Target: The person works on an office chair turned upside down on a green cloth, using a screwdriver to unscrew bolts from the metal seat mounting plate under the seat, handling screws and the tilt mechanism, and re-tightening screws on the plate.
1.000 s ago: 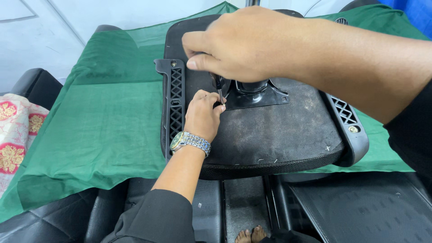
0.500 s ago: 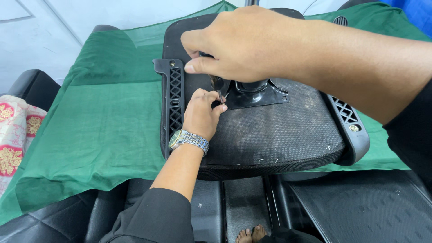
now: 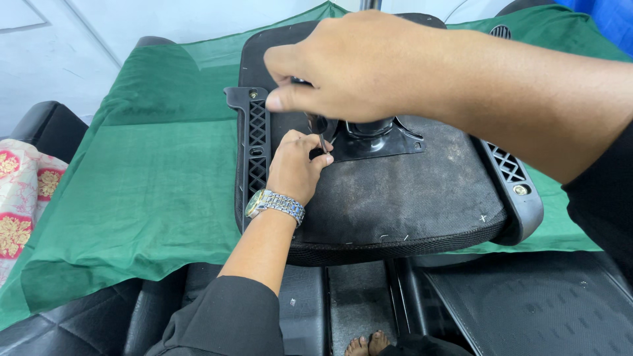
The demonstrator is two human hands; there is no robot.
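An upturned black office chair seat (image 3: 409, 198) lies on a green cloth (image 3: 145, 184), its metal base plate (image 3: 379, 142) facing up. My right hand (image 3: 356, 66) is raised over the plate and closed around the dark handle of a screwdriver (image 3: 319, 125), whose thin shaft points down at the plate's left corner. My left hand (image 3: 297, 165), with a metal wristwatch (image 3: 273, 203), rests on the seat underside and pinches around the screwdriver tip. What is under the tip is hidden by the fingers.
Black plastic arm brackets run along the seat's left side (image 3: 254, 138) and right side (image 3: 511, 178). Another black chair part (image 3: 527, 303) lies below the seat. A floral cloth (image 3: 20, 198) sits at the far left. Bare toes (image 3: 366, 344) show at the bottom.
My right hand has turned slightly on the screwdriver handle, with the thumb shifting. My left hand stays at the tip. The seat has not moved.
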